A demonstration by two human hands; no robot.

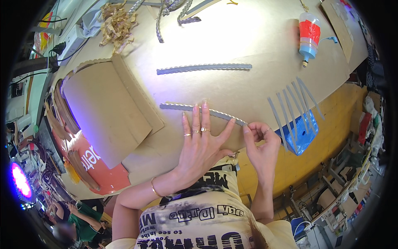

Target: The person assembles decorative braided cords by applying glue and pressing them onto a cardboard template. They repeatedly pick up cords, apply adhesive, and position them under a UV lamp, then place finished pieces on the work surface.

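Observation:
A narrow grey strip with a pale braided edge (pixel 176 106) lies across the table in front of me. My left hand (pixel 198 143) rests flat on it, fingers spread, with the fingertips pressing its middle and right part. At the strip's right end, my right hand (pixel 264 146) pinches the tip between thumb and fingers. Farther away lies a second grey strip with the same kind of braided edge (pixel 203 69), nearly parallel to the first and touched by neither hand.
Several thin grey strips (pixel 291 112) lie over the table's right edge, by a blue plastic bag (pixel 304 135). A squeeze bottle (pixel 310 35) is beyond them. Cardboard (pixel 107 108) covers the left side, with crumpled brown paper (pixel 117 25) behind. Braided cords (pixel 184 12) lie at the back.

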